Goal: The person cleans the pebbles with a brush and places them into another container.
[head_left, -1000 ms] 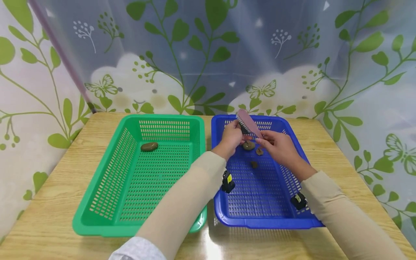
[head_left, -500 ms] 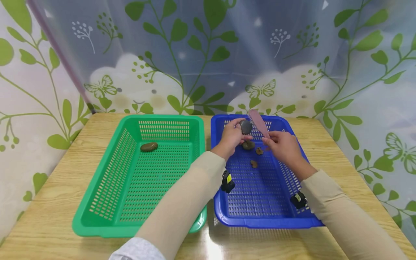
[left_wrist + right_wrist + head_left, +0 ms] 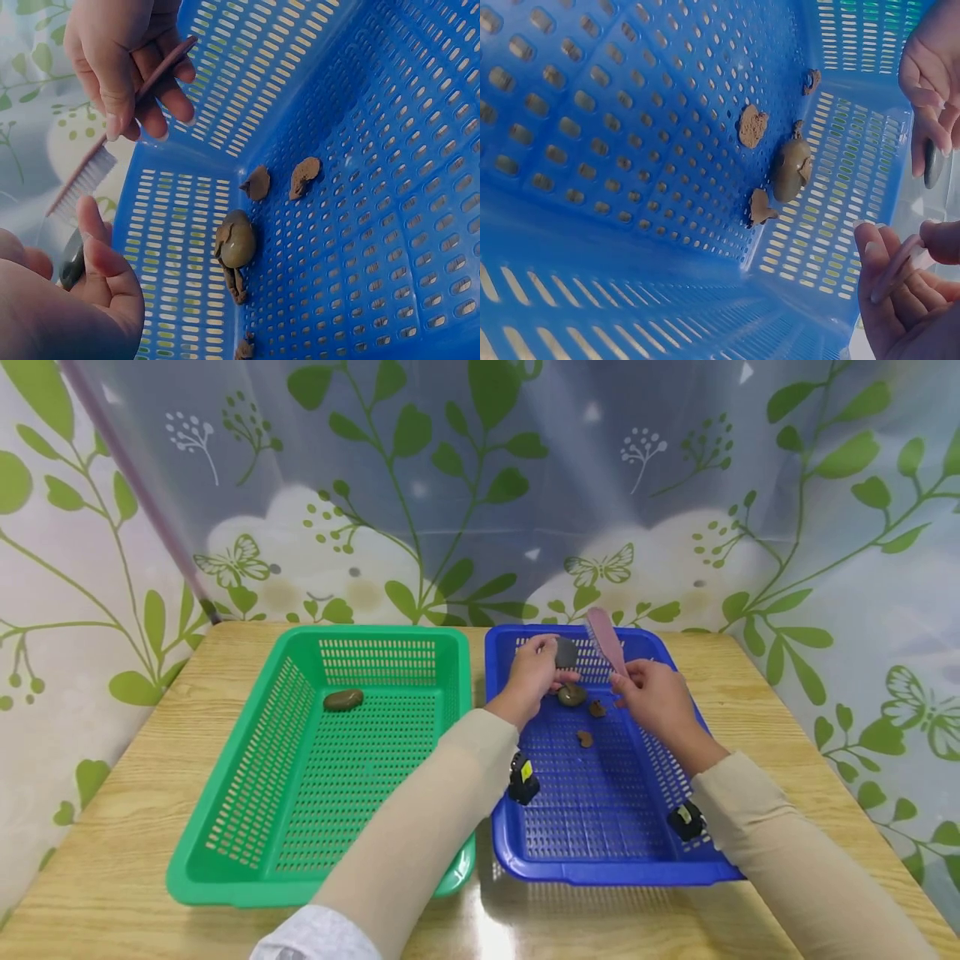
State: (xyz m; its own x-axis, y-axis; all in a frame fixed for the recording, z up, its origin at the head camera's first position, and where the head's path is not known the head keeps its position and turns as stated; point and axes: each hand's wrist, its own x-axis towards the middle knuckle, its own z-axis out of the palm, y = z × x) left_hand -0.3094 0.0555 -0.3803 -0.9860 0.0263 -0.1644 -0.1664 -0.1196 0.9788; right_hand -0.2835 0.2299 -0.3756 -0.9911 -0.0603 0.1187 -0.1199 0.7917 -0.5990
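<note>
My left hand grips a smooth dark grey stone over the far end of the blue basket. In my right hand is a pink brush, pinched by its handle between thumb and fingers. The brush head points up and away, and its pale bristles face the stone across a small gap. Below the hands, an olive-brown stone with brown clay-like lumps stuck on it lies in the blue basket. Loose brown lumps lie near it on the perforated floor.
To the left stands a green basket with one brown oval stone inside. Both baskets sit side by side on a wooden table. A leaf-patterned curtain hangs right behind the table.
The brush has moved right, off the dark grey stone it overlapped, and tilted more upright. The left hand has turned the stone slightly. The lumps and the olive-brown stone lie as before.
</note>
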